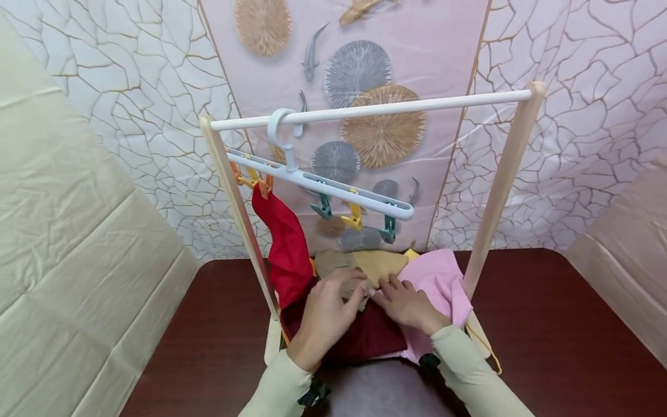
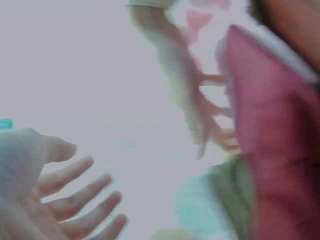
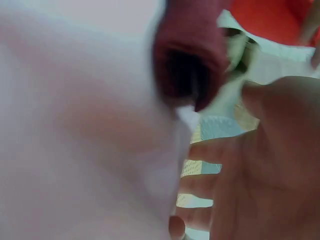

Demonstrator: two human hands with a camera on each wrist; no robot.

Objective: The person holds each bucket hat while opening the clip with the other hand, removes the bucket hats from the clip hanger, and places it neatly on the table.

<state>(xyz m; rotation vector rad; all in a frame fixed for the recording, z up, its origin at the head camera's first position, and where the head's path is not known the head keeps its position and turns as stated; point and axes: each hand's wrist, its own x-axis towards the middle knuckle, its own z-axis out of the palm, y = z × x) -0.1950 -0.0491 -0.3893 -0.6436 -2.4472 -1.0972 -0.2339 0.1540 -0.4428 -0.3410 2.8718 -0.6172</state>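
My left hand (image 1: 330, 304) is over the heap of cloths, its fingers loosely bent in the head view and spread in the left wrist view (image 2: 75, 200). Close beside it, my right hand (image 1: 409, 301) lies over the pink cloth (image 1: 440, 272) with fingers extended; the right wrist view (image 3: 265, 170) shows them fairly straight. Neither hand visibly grips anything; contact under the fingertips is hidden. Below them is a dark maroon cloth (image 1: 370, 336). Behind the hands lies a tan and khaki cloth (image 1: 383, 263). A red cloth (image 1: 286, 243) hangs from an orange clip (image 1: 266, 186).
A pale blue clip hanger (image 1: 344, 190) hangs tilted from the white rod (image 1: 417, 105) of a wooden rack. Teal clips (image 1: 323, 206) and a yellow clip (image 1: 354, 214) dangle from it. The rack's right post (image 1: 502, 185) stands beyond the right hand, on a dark brown table (image 1: 563, 313).
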